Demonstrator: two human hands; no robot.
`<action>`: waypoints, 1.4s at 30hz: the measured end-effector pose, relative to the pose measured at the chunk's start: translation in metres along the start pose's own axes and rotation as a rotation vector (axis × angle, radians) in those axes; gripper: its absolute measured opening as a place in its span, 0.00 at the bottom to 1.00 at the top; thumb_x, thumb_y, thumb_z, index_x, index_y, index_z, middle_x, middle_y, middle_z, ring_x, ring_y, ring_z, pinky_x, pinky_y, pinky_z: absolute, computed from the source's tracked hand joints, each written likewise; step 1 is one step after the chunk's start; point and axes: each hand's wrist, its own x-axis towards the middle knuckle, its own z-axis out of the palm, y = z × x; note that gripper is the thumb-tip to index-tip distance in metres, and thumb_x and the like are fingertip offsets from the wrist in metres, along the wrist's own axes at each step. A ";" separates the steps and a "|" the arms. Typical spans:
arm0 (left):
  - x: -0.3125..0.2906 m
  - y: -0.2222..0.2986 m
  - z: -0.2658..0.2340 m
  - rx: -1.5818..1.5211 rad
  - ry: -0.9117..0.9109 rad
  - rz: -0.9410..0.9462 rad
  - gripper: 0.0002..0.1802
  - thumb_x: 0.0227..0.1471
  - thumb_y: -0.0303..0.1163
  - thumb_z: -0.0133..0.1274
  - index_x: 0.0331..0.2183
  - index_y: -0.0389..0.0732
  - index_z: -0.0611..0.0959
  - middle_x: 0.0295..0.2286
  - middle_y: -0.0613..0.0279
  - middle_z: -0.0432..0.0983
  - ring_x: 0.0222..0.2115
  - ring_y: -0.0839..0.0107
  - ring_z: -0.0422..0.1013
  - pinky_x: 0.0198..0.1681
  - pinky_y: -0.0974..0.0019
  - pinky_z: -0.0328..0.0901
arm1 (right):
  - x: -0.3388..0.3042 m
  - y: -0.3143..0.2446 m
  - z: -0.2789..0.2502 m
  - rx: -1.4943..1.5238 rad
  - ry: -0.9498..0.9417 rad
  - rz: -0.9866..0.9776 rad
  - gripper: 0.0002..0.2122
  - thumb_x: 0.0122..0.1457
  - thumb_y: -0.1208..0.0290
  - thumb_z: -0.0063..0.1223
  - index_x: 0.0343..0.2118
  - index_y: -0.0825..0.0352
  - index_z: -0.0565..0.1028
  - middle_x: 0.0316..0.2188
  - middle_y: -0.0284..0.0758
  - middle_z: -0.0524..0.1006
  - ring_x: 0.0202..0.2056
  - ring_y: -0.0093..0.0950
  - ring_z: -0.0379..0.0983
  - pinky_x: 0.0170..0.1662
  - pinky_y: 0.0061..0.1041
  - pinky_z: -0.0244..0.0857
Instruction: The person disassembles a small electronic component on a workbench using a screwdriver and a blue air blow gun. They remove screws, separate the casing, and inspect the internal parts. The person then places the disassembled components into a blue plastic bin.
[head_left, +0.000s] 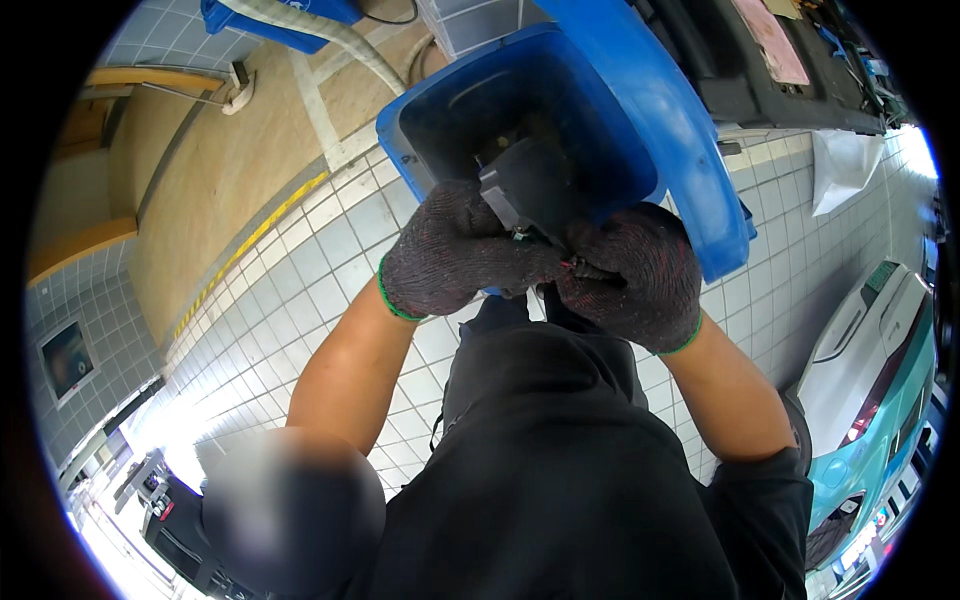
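Head view: dark grey part (pixel 525 190) being clamped by gloved left hand (pixel 455 250) and right hand (pixel 630 275), fingers closed on it, at blue bin (pixel 650 110) mouth, being crowded by bin walls, white tiled floor (pixel 300 290) lying open leftward.

Both hands wear dark knitted gloves with green cuffs. The left hand (pixel 455 250) and the right hand (pixel 630 275) meet, fingers touching, around a small dark grey part (pixel 525 185) held just in front of the open mouth of a tilted blue plastic bin (pixel 660 110). The part's lower end is hidden by the gloves. Bare forearms rise from a black shirt (pixel 560 470). Behind lies a white tiled floor (pixel 300 270) with a yellow line (pixel 250 240).
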 end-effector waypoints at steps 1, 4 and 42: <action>0.000 0.001 0.002 -0.034 0.007 0.014 0.24 0.42 0.19 0.73 0.44 0.35 0.86 0.31 0.59 0.85 0.25 0.71 0.79 0.27 0.69 0.71 | 0.001 0.000 -0.001 0.026 0.010 -0.002 0.19 0.43 0.67 0.74 0.41 0.58 0.83 0.33 0.34 0.81 0.32 0.37 0.80 0.36 0.36 0.74; 0.000 0.006 0.000 0.437 0.042 0.073 0.20 0.46 0.25 0.75 0.42 0.35 0.87 0.30 0.57 0.85 0.24 0.70 0.79 0.27 0.69 0.70 | 0.003 -0.002 -0.001 0.046 0.087 -0.026 0.17 0.41 0.66 0.76 0.36 0.61 0.83 0.24 0.35 0.76 0.26 0.37 0.77 0.29 0.35 0.69; -0.005 0.034 -0.029 1.550 -0.200 0.637 0.32 0.41 0.29 0.71 0.52 0.48 0.86 0.36 0.56 0.86 0.31 0.56 0.82 0.38 0.59 0.77 | -0.003 -0.012 0.002 0.310 0.065 0.218 0.13 0.48 0.76 0.72 0.38 0.64 0.84 0.33 0.38 0.83 0.31 0.32 0.82 0.35 0.29 0.75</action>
